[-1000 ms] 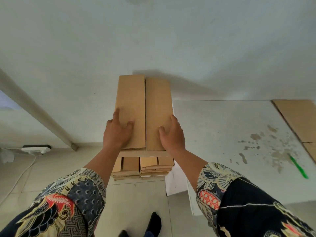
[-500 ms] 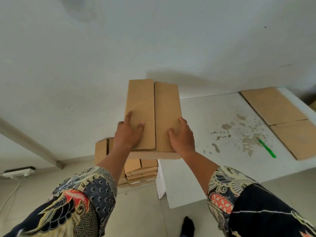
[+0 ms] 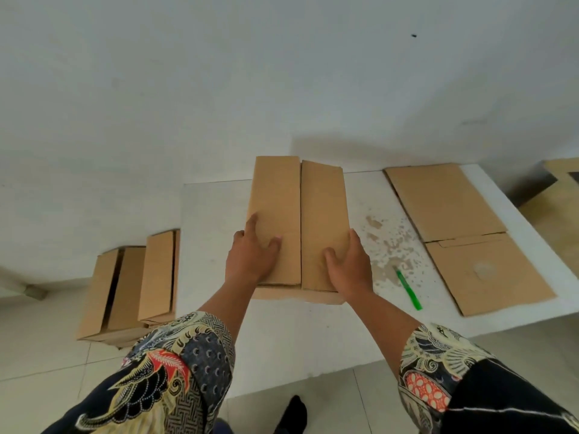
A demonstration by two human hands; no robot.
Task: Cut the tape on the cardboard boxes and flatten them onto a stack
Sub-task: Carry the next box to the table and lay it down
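A brown cardboard box (image 3: 297, 208) with its two top flaps closed is over the middle of the white table (image 3: 213, 220); whether it rests on the table I cannot tell. My left hand (image 3: 252, 261) grips its near left side, thumb and one finger on the top flap. My right hand (image 3: 349, 267) grips the near right side, thumb on top. A green cutter (image 3: 409, 289) lies on the table just right of my right hand. Flattened cardboard (image 3: 448, 205) lies at the table's right end.
A pile of closed cardboard boxes (image 3: 125, 292) sits on the tiled floor left of the table. More cardboard (image 3: 560, 189) shows at the far right edge. The wall runs close behind the table. The tabletop is stained near the cutter.
Both hands have carried the box rightwards from above the floor pile to over the table. The flattened cardboard and the cutter have come further into view.
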